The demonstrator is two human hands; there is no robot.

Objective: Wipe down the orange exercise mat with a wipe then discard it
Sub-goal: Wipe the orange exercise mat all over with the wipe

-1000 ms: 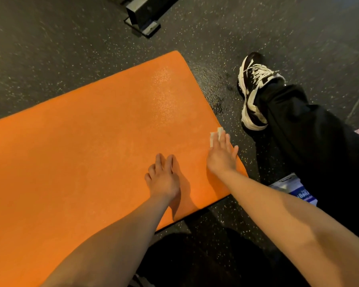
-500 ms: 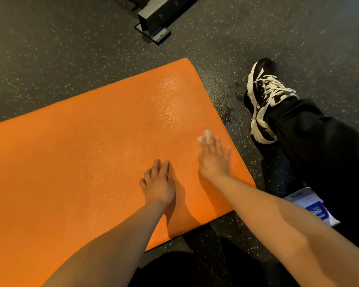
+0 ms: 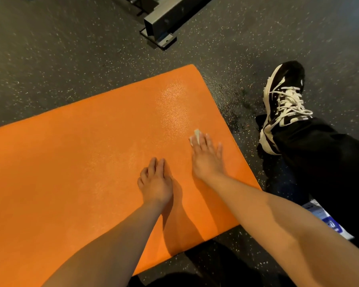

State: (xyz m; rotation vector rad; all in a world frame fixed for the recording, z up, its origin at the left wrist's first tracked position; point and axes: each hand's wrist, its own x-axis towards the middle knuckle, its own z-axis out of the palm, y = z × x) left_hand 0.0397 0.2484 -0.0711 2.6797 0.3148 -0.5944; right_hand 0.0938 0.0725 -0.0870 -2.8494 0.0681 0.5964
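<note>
**Head view.** The orange exercise mat (image 3: 71, 172) lies flat on the speckled floor (image 3: 71, 59). Its near right corner sits below the forearms.

- **Right hand:** The right hand (image 3: 206, 158) lies palm-down near the mat's right edge. Its grip is flat, with straight fingers pressing the wipe (image 3: 195, 136) onto the surface. Only a pale edge of the wipe shows past the fingertips.
- **Left hand:** The left hand (image 3: 155, 181) rests on the mat just beside the right, its grip relaxed and holding nothing.
- **Mat surface:** A sheen beyond the wipe is probably moisture.

**Handling.** The wipe is judged light, limp and damp, and likely to bunch under drag. Hold it under a flat palm, and pinch the exposed edge for disposal. The mat is judged soft and grippy, so brace it with the free hand. No bin is visible.
</note>
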